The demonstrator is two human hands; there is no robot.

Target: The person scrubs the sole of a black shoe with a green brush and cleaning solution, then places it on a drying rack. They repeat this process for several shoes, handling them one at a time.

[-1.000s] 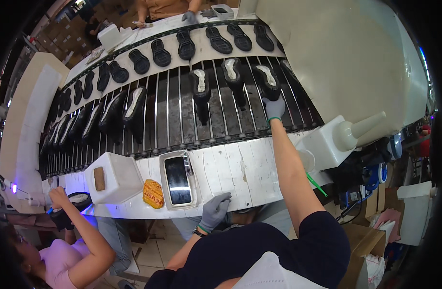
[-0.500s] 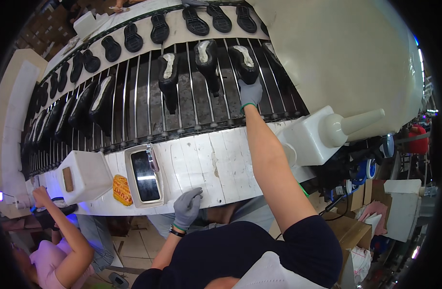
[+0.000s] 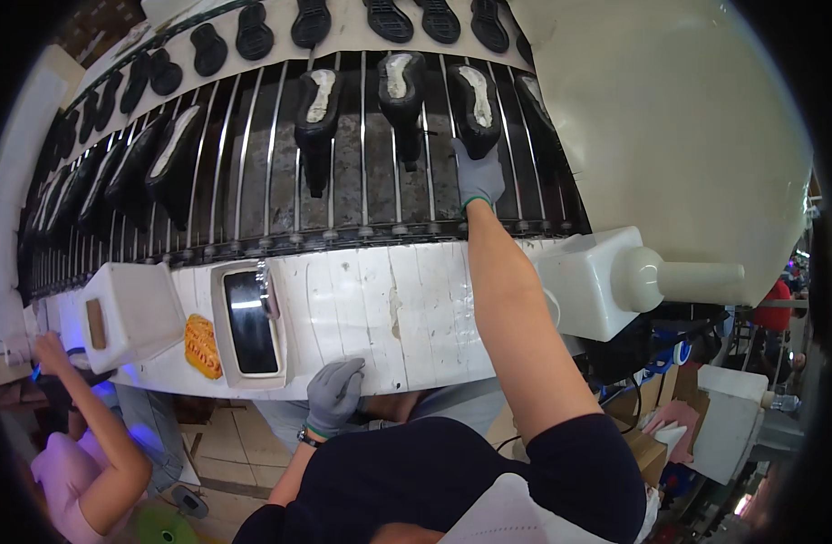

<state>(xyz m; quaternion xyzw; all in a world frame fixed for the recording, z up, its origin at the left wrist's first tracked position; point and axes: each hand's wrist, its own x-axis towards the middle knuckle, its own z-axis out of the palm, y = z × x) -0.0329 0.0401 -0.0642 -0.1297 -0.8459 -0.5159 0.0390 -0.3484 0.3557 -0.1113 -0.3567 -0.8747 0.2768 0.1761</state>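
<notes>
My right hand [image 3: 479,174], in a grey glove with a green cuff, reaches far forward on an outstretched arm. Its fingers are closed round the narrow near end of a black shoe upper [image 3: 478,127], which lies sole side up on a rack of metal rods [image 3: 362,181]. A whitish strip runs along the underside of that upper. Close to my body, at the table's front edge, my gloved left hand [image 3: 334,394] rests with its fingers curled in. Nothing shows in it. Two similar black uppers [image 3: 400,100] lie just left of the held one.
Black shoe soles [image 3: 309,23] line a pale belt beyond the rack. On the white table [image 3: 371,308] stand a white tray with a dark glossy panel [image 3: 250,322], an orange packet [image 3: 201,346] and white housings [image 3: 593,281] at both sides. A person in pink [image 3: 94,471] works at left.
The whole view has shifted, with the rack and table higher in the picture. My right hand keeps its hold on the upper, and my left hand stays curled near my body.
</notes>
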